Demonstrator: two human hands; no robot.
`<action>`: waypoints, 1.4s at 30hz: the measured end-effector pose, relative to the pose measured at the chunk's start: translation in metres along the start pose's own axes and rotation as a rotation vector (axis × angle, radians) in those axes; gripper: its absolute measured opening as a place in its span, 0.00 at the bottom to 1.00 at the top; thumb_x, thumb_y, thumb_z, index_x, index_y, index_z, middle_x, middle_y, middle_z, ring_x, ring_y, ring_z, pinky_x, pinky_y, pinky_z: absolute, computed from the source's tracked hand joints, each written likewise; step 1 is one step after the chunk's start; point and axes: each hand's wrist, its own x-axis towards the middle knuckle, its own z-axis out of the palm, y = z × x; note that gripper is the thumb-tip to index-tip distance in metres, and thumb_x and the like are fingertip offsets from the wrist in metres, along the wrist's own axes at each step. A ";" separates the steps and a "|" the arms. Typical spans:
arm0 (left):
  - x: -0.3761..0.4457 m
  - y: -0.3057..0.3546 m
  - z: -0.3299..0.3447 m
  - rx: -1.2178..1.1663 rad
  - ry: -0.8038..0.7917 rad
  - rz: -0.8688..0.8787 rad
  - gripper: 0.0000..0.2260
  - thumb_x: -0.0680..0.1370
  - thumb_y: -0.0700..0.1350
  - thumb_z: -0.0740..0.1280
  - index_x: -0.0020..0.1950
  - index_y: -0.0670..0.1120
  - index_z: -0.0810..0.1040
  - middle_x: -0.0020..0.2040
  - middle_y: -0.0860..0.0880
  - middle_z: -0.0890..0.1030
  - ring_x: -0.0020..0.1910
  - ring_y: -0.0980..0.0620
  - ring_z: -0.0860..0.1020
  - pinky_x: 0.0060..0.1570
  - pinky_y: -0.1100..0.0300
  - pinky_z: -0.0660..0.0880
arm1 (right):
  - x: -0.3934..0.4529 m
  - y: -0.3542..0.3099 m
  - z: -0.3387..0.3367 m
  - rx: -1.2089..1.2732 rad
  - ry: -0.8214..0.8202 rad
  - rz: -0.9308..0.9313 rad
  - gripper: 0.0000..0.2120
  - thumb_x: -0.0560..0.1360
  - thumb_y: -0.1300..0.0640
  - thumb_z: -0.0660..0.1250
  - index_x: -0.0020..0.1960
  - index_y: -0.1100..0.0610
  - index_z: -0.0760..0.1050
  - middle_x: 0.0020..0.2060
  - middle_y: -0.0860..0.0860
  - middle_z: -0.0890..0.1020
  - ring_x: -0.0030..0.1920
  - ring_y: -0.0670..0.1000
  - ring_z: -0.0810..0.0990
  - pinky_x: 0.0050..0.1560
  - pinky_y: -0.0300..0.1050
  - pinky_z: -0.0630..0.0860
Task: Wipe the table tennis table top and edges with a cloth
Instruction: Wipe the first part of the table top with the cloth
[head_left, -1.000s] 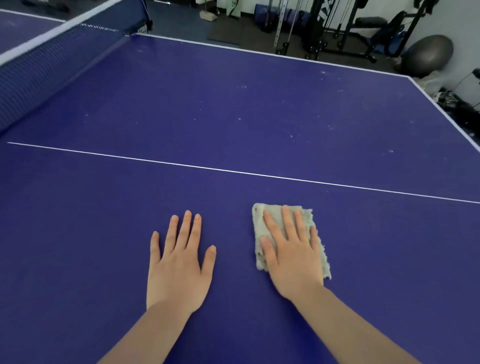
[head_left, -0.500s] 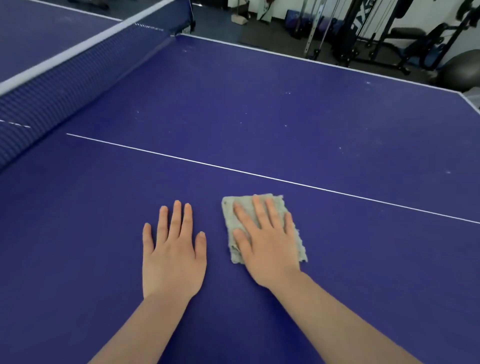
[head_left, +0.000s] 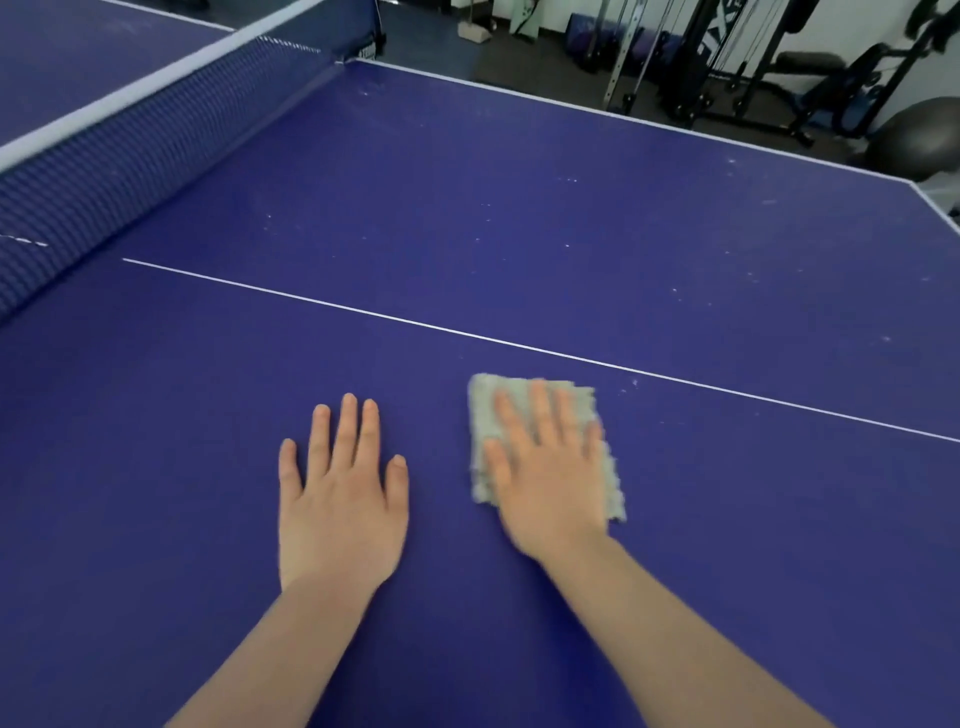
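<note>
Rightward slides the cloth (head_left: 540, 441) compared with half a second back, when it sat closer to the left hand (head_left: 340, 499); now it's nearer the white centre line (head_left: 467, 335). Right hand (head_left: 550, 467) presses it flat, fingers straight and spread, blurred with motion. Left hand rests open-palmed on the table (head_left: 519, 208), bracing, gripping nothing. Best play: keep even pressure and overlap strokes out toward the white specks beyond the line. Cloth looks pale grey-green, folded to a rectangle, fuzzy and frayed at the edges.

I see dim even indoor light, soft sheen on blue table top (head_left: 519, 208), motion-blurred right hand (head_left: 550, 483), bowed wide-angle edges
</note>
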 end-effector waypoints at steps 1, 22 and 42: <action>0.000 0.000 -0.001 -0.004 -0.007 -0.010 0.27 0.81 0.57 0.39 0.79 0.51 0.37 0.79 0.54 0.39 0.78 0.53 0.37 0.77 0.48 0.40 | -0.001 -0.007 0.002 0.010 -0.013 -0.103 0.34 0.73 0.38 0.25 0.79 0.40 0.35 0.80 0.47 0.36 0.78 0.52 0.31 0.77 0.60 0.37; -0.072 0.211 0.054 0.042 -0.038 0.280 0.29 0.79 0.55 0.37 0.79 0.48 0.51 0.79 0.50 0.53 0.78 0.50 0.51 0.76 0.48 0.52 | -0.001 0.253 -0.031 -0.064 -0.030 0.224 0.26 0.84 0.45 0.41 0.80 0.41 0.37 0.80 0.49 0.38 0.79 0.54 0.35 0.77 0.61 0.41; -0.087 0.316 0.063 -0.012 -0.087 0.228 0.26 0.80 0.53 0.38 0.78 0.49 0.41 0.80 0.51 0.45 0.79 0.51 0.43 0.77 0.50 0.45 | -0.145 0.430 -0.022 0.055 0.077 0.638 0.27 0.81 0.40 0.33 0.79 0.39 0.36 0.80 0.48 0.40 0.79 0.51 0.34 0.78 0.58 0.40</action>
